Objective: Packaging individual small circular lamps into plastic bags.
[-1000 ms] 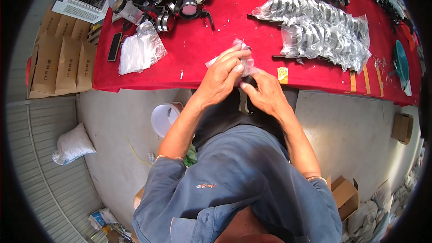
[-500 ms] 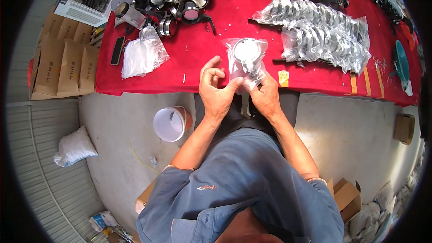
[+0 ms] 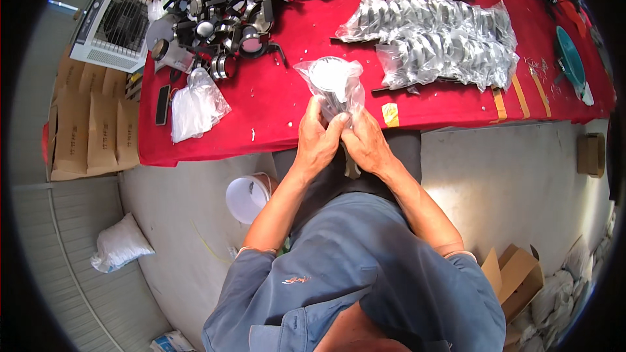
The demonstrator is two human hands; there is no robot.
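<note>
Left hand (image 3: 317, 141) and right hand (image 3: 366, 142) side by side, both grips pinching a clear plastic bag (image 3: 331, 85) holding what looks like a round lens, above the near edge of the red tabletop (image 3: 274, 104)

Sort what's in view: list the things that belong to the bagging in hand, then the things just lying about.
In hand:
left hand
right hand
clear bag with a round part
pile of bagged parts
loose black parts
stack of empty bags

Lying about:
white bucket
fan
cardboard boxes
teal dish
</note>
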